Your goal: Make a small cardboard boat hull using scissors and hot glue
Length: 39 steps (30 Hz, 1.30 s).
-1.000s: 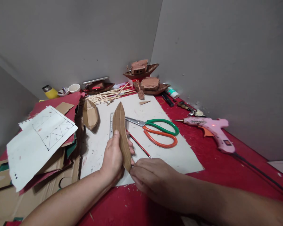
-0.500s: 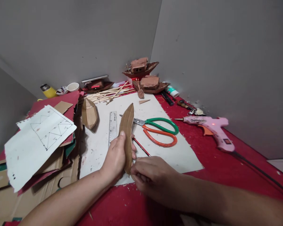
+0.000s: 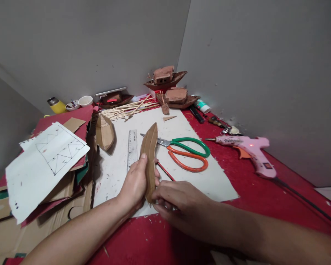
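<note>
Boat-shaped piece (image 3: 151,162): matt, creased cardboard | scissors (image 3: 167,142): metal blades (image 3: 162,141), glossy plastic handles (image 3: 190,139) | glue gun (image 3: 252,147): smooth plastic, metal nozzle (image 3: 211,140) | ruler (image 3: 132,149): clear plastic | sticks (image 3: 120,112): bare wood | sheet (image 3: 209,182): matt paper

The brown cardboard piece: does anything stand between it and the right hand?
Nothing visible: the right hand is right at the near end of the cardboard piece, which the left hand holds farther up.

The red table (image 3: 132,241) carries a white rectangular paper sheet (image 3: 217,178) with dark flecks. Toward the near edge, the long, pointed brown cardboard piece (image 3: 150,156) bears darker lengthwise lines. The silvery metal scissors (image 3: 167,142) have one green and one orange loop; toward the right edge, the pistol-shaped pink plastic glue gun (image 3: 251,145) has an orange trigger.
</note>
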Each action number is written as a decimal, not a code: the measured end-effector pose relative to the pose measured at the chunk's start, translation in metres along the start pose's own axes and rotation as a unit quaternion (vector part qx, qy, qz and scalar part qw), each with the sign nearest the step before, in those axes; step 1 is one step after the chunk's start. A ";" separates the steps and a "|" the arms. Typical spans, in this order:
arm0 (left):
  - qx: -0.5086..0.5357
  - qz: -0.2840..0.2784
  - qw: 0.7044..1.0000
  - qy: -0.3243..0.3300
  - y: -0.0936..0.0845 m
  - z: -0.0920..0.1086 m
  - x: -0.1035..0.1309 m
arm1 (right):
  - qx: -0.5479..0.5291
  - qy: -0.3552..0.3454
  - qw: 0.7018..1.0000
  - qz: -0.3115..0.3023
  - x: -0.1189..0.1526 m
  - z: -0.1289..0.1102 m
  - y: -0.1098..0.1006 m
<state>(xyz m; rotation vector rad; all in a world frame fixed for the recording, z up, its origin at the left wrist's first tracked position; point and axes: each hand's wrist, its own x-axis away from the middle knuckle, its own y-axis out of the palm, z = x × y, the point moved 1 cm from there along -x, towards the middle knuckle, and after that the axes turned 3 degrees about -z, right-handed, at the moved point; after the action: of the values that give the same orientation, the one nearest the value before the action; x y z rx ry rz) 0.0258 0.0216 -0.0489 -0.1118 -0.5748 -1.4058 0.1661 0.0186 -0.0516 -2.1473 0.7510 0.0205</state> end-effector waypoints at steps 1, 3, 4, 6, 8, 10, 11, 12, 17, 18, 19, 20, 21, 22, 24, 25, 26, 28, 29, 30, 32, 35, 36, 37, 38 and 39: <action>-0.002 0.003 1.000 0.003 0.000 -0.001 0.000 | 0.005 -0.003 1.000 -0.002 0.000 0.000 0.001; -0.002 0.008 1.000 0.005 0.000 -0.002 0.000 | 0.014 -0.007 1.000 -0.009 -0.001 0.001 0.003; -0.003 0.008 1.000 0.004 0.001 -0.002 0.000 | 0.020 -0.009 1.000 -0.016 -0.001 0.000 0.004; -0.008 0.009 1.000 0.002 0.001 -0.002 0.000 | 0.038 -0.016 0.999 -0.026 -0.001 -0.001 0.005; -0.010 0.008 1.000 0.001 0.001 -0.003 0.000 | 0.060 -0.024 0.998 -0.023 -0.001 -0.002 0.006; -0.013 0.001 1.000 0.001 0.000 -0.005 -0.001 | 0.078 -0.027 0.997 0.001 0.000 -0.002 0.007; -0.021 -0.003 1.000 0.003 -0.001 -0.006 -0.001 | 0.087 -0.026 0.996 0.019 0.001 0.000 0.007; -0.034 -0.006 0.999 0.008 -0.002 -0.007 -0.001 | 0.097 -0.024 0.994 0.036 0.002 0.002 0.008; -0.081 -0.017 0.996 0.030 -0.002 -0.008 0.002 | 0.137 -0.042 0.986 0.090 0.001 0.011 0.008; -0.068 -0.019 0.997 0.016 0.000 -0.007 0.003 | 0.140 -0.047 0.985 0.092 0.001 0.012 0.006; -0.050 -0.020 0.999 0.001 0.001 -0.005 0.005 | 0.142 -0.050 0.984 0.094 0.000 0.012 0.004; -0.033 -0.021 0.999 -0.013 0.003 -0.003 0.006 | 0.142 -0.050 0.984 0.096 0.000 0.012 0.001; -0.019 -0.024 0.999 -0.024 0.004 -0.001 0.007 | 0.141 -0.048 0.984 0.098 -0.001 0.011 -0.001; -0.008 -0.029 0.999 -0.034 0.005 0.001 0.007 | 0.139 -0.045 0.984 0.099 -0.001 0.011 -0.004; 0.009 -0.048 0.997 -0.053 0.006 0.002 0.007 | 0.142 -0.040 0.984 0.103 -0.002 0.010 -0.007; 0.016 -0.058 0.996 -0.062 0.006 0.001 0.007 | 0.148 -0.041 0.982 0.107 -0.002 0.010 -0.009; 0.020 -0.065 0.995 -0.070 0.005 0.001 0.007 | 0.156 -0.044 0.981 0.110 -0.002 0.009 -0.010; 0.021 -0.071 0.994 -0.075 0.004 0.000 0.006 | 0.174 -0.051 0.976 0.119 -0.003 0.008 -0.011; 0.021 -0.072 0.994 -0.076 0.004 0.000 0.006 | 0.182 -0.050 0.975 0.122 -0.003 0.007 -0.011; 0.021 -0.074 0.994 -0.079 0.004 0.000 0.006 | 0.185 -0.045 0.974 0.122 -0.003 0.007 -0.012; 0.025 -0.086 0.992 -0.087 0.005 0.002 0.008 | 0.186 -0.034 0.974 0.124 -0.004 0.006 -0.012; 0.021 -0.088 0.991 -0.098 0.007 0.004 0.010 | 0.181 -0.026 0.975 0.123 -0.004 0.006 -0.013; 0.016 -0.081 0.992 -0.100 0.007 0.005 0.010 | 0.180 -0.024 0.976 0.124 -0.004 0.006 -0.012; 0.012 -0.071 0.992 -0.102 0.008 0.005 0.011 | 0.179 -0.022 0.976 0.125 -0.004 0.006 -0.012; 0.009 -0.062 0.993 -0.105 0.008 0.005 0.011 | 0.180 -0.019 0.975 0.126 -0.004 0.006 -0.011; 0.009 -0.056 0.992 -0.108 0.007 0.004 0.011 | 0.182 -0.016 0.975 0.127 -0.004 0.006 -0.011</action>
<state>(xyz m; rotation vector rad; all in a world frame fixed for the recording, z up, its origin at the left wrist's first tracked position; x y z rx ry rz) 0.0323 0.0146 -0.0387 -0.2224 -0.7830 -1.5082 0.1699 0.0301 -0.0468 -1.6918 0.9285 0.0481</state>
